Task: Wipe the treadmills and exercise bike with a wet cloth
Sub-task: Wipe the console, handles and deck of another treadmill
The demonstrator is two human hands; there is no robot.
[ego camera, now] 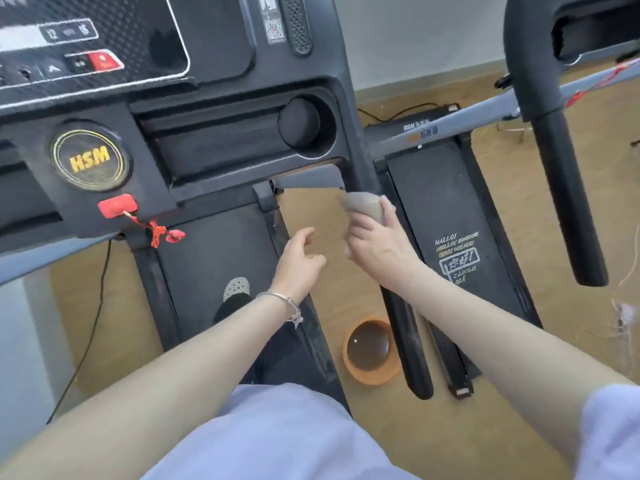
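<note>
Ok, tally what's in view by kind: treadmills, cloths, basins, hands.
Treadmills: 2, the near treadmill and the second treadmill
Cloths: 1, the cloth in the right hand
Basins: 1, the orange basin on the floor
Hands: 2, with the left hand holding nothing
Total: 6

home gym | two treadmills (207, 150) | wood floor (398, 427)

Bright, even daylight fills the room, with soft, weak shadows on the wooden floor (398, 441). The glossy console panel (104, 39) of the near treadmill carries a pale reflection, and its markings are smeared by motion blur. Wide-angle distortion bends straight edges near the borders, and the picture overall is slightly soft
</note>
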